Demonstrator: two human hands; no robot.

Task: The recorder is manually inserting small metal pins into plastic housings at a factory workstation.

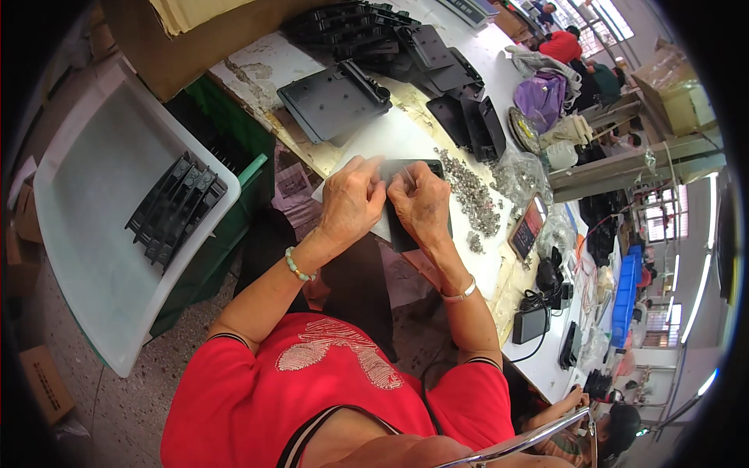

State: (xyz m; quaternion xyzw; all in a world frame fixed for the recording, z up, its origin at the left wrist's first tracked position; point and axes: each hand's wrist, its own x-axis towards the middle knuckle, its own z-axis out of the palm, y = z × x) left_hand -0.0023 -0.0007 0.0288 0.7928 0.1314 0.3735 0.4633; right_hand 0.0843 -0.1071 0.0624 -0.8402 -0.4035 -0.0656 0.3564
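My left hand and my right hand are close together over the worktable, each with its fingertips pinched. Beneath them lies a flat black plastic part, mostly covered by the hands. Something pale and blurred shows between the fingertips, too small to name. Just right of my right hand, small metal pieces are heaped on a white sheet. Beyond my hands stands a black plastic housing, tilted, with a round knob-like end.
More black plastic parts are piled at the far side. A white tray holding black parts stands left over a green crate. A phone, clear bags and a black box with a cable lie right.
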